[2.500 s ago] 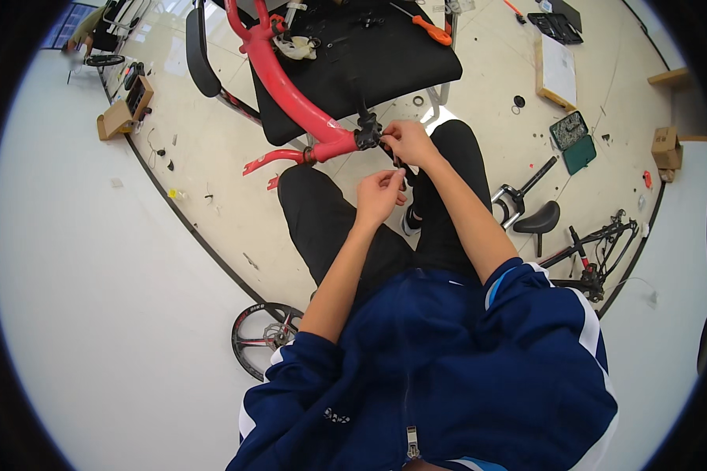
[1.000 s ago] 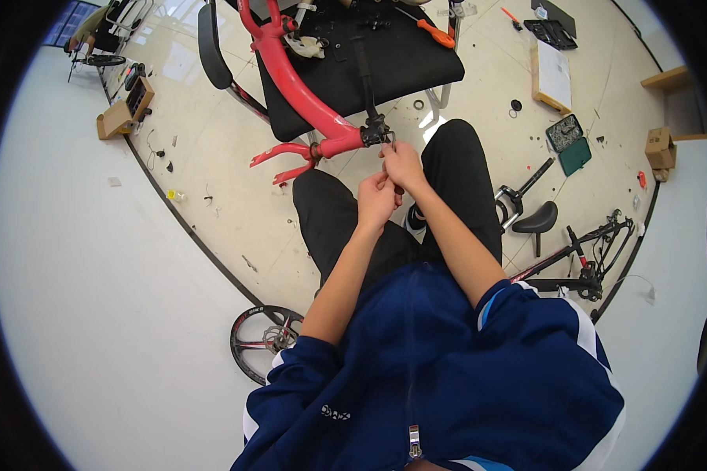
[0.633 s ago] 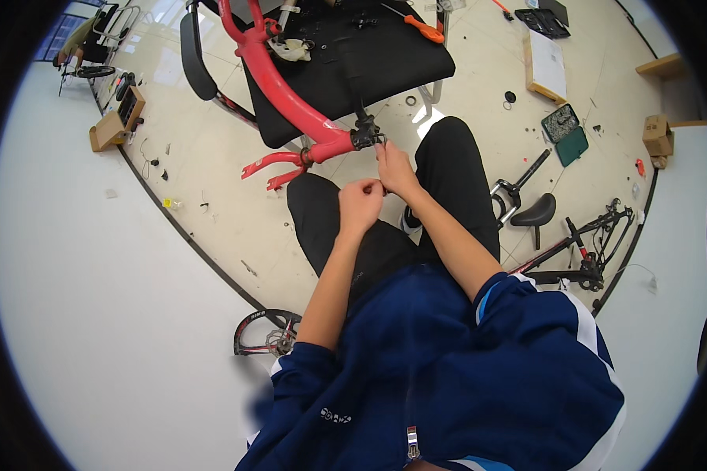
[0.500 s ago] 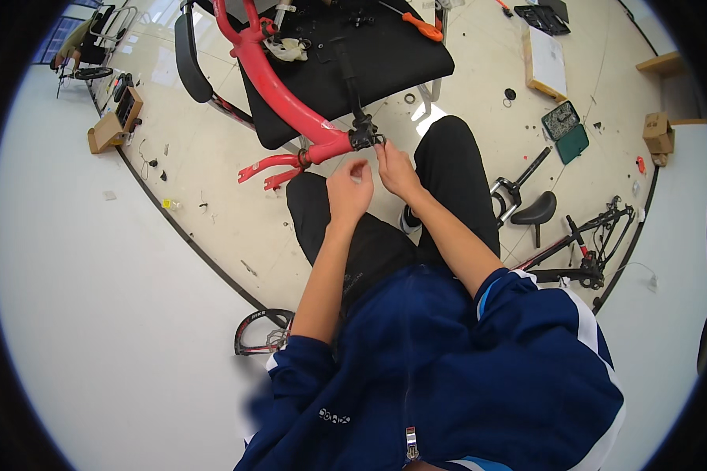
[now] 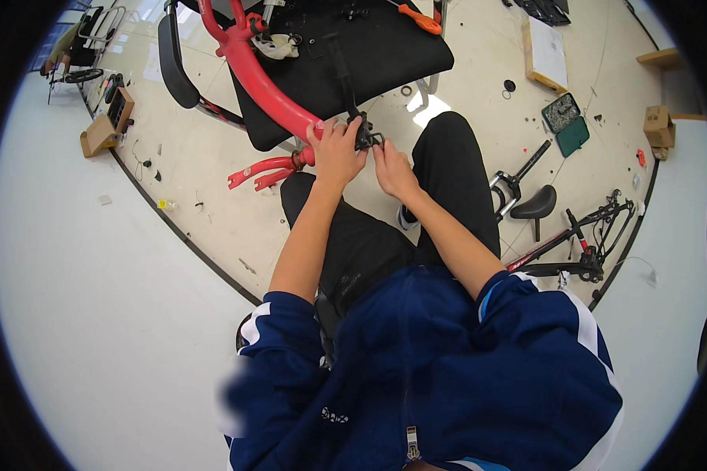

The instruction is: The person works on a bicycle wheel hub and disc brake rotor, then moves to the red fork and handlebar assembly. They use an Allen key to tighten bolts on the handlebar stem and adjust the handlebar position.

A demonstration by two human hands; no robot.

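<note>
Head view: your right hand (image 5: 394,169) pinched a thin dark piece (image 5: 378,140) between thumb and fingers, just beside the near end of the red bicycle frame (image 5: 267,88). Your left hand (image 5: 337,155) was curled over that same near end, grasping the frame close to the black clamp (image 5: 362,135) there; how firmly you pressed, I cannot tell. The frame itself slanted away from you, with its red fork (image 5: 261,169) sticking out at the left of its near end and a black chair (image 5: 404,59) beneath and to its right. To the frame's right, well apart, lay a black saddle (image 5: 534,204) and an opened green case (image 5: 573,137). Near its far part were a pale crumpled bundle (image 5: 277,47) and, farther right of it, an orange-handled screwdriver (image 5: 424,21). An open cardboard box (image 5: 102,133) stood well left of the frame.
</note>
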